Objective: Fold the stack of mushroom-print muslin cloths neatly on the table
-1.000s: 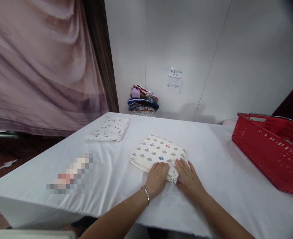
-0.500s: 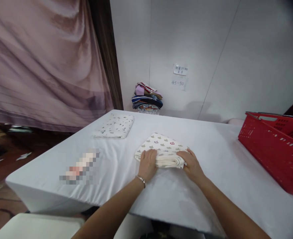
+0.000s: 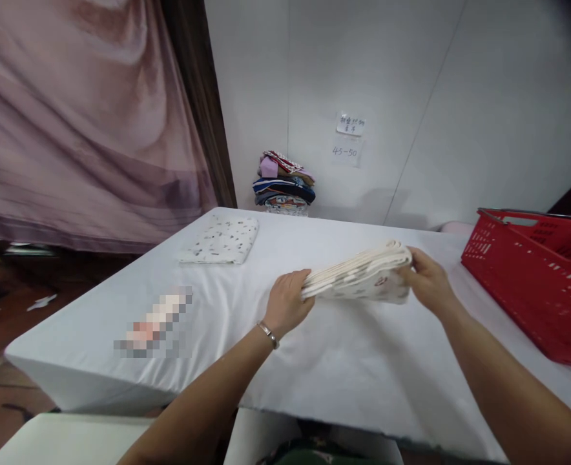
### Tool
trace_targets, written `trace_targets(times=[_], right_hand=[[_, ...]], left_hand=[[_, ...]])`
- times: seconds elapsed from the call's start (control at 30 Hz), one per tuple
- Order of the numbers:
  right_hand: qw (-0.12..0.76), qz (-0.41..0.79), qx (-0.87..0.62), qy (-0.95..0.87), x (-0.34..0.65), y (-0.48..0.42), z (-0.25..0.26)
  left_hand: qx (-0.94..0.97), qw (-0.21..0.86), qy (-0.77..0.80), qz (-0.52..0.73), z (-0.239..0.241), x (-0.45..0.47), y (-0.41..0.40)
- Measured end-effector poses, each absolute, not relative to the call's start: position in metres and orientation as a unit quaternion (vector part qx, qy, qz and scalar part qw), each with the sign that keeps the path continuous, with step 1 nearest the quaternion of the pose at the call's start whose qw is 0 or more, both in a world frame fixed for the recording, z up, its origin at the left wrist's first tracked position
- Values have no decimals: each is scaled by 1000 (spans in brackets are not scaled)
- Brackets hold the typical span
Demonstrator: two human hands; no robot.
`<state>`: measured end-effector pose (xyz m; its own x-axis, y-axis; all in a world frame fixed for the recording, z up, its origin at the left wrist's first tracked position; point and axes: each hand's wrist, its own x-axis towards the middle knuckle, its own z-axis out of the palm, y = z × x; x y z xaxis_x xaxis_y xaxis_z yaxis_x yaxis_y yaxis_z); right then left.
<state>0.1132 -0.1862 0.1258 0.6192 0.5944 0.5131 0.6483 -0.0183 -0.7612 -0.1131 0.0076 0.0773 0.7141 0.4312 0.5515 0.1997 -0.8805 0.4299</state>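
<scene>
A folded cream cloth [image 3: 363,274] with a small grey and red print is raised above the white-covered table [image 3: 324,361], its layered edges facing up. My left hand [image 3: 290,300], with a silver bracelet at the wrist, grips the cloth's left end. At the opposite end, my right hand [image 3: 427,279] pinches the cloth between thumb and fingers. Farther back on the left lies another folded white cloth [image 3: 225,239] with a small dark print, flat on the table and apart from both hands.
A red plastic basket [image 3: 528,297] stands on the table's right side. Toward the front left lies a pixelated item [image 3: 154,323]. A pile of folded fabrics [image 3: 284,184] is by the wall behind the table. White stools [image 3: 72,439] stand at the near edge.
Both hands have lifted the folded cream cloth off the table and turned it, so its layered edges now point up. My right hand has moved right and upward.
</scene>
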Motion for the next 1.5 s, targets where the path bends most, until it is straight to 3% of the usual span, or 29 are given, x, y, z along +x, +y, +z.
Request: trace_targets(times=[0.2, 0.33, 0.4, 0.5, 0.67, 0.9, 1.1, 1.3, 1.5], right_hand=[[550, 56, -697, -458, 165, -168, 191], [460, 158, -735, -472, 190, -110, 188], [390, 153, -777, -471, 193, -72, 168], [298, 101, -821, -477, 184, -16, 124], [263, 110, -829, -481, 165, 47, 56], [247, 119, -830, -485, 181, 70, 19], [251, 106, -811, -517, 185, 71, -2], [301, 38, -740, -601, 172, 76, -1], [232, 20, -758, -609, 160, 62, 7]], left_hand=[[803, 541, 166, 187, 119, -103, -29], [640, 741, 182, 90, 100, -89, -15], [586, 782, 204, 56, 80, -85, 4], [617, 716, 318, 74, 48, -84, 36], [743, 506, 429, 87, 16, -91, 70], [804, 403, 433, 57, 19, -93, 71], [874, 216, 429, 72, 26, -96, 72], [903, 181, 354, 165, 31, -70, 85], [886, 193, 403, 122, 24, -39, 91]])
